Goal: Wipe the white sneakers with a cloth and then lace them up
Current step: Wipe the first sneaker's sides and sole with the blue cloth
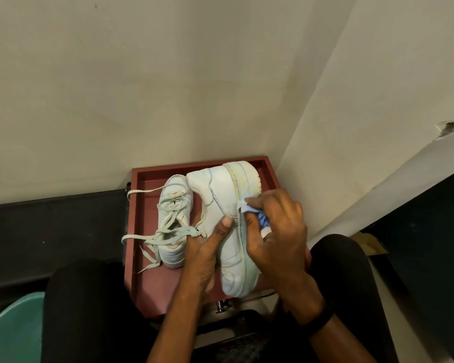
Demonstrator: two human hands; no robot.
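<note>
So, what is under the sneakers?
A red tray lies under the resting sneaker and the held sneaker. The left hand and the right hand with the cloth hide part of its floor.

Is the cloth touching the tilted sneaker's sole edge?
Touching. Head view: the right hand presses the blue cloth against the sole edge of the sneaker, with no gap visible.

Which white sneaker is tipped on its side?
The white sneaker on the right, held by the left hand while the right hand presses a blue cloth to its sole edge; the loose-laced left sneaker stands upright.
</note>
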